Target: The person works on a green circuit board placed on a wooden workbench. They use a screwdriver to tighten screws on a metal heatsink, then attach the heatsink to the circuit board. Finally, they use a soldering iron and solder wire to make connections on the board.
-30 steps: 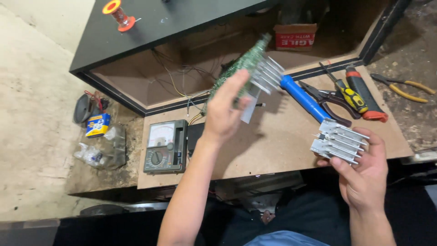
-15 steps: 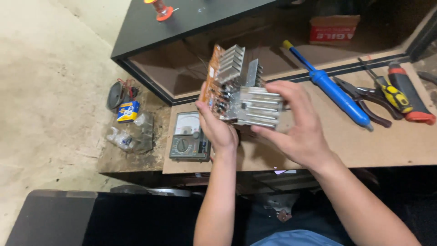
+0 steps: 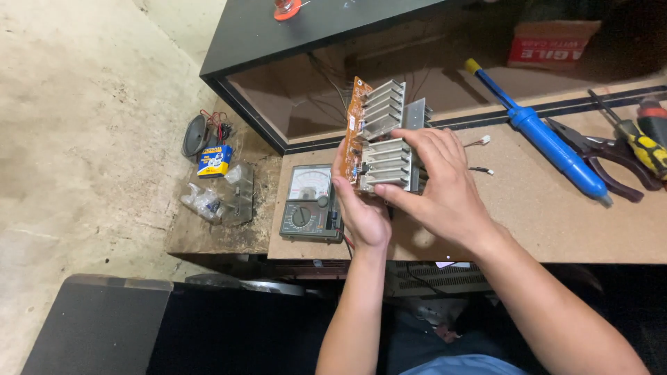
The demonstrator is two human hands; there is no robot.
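Two bare hands hold one orange-brown circuit board (image 3: pixel 355 132) upright on its edge above a pale chipboard bench (image 3: pixel 528 208). The left hand (image 3: pixel 361 208) grips the board's lower end from beneath, thumb curled against the component side. The right hand (image 3: pixel 434 184) lies with its fingers spread over a ribbed aluminium heat sink (image 3: pixel 385 163), pressing that finned block against the board. A second finned heat sink (image 3: pixel 382 107), dull silver with deep parallel grooves, sits above it on the same board.

Just beside the left hand an analogue multimeter (image 3: pixel 309 203) lies flat, grey-green with a pale dial face and a round selector knob. Farther right rests a blue desoldering pump (image 3: pixel 549 142), a smooth cylinder with a yellow tip, near dark pliers (image 3: pixel 601 156) and a yellow-and-black screwdriver (image 3: pixel 636 139). A black cabinet (image 3: pixel 278 35) with a raw wooden interior stands open behind the board. Left of the bench, on rough crumbling wood, lie a small blue-and-yellow battery (image 3: pixel 214 160) and crinkled clear plastic bags (image 3: pixel 201 201).
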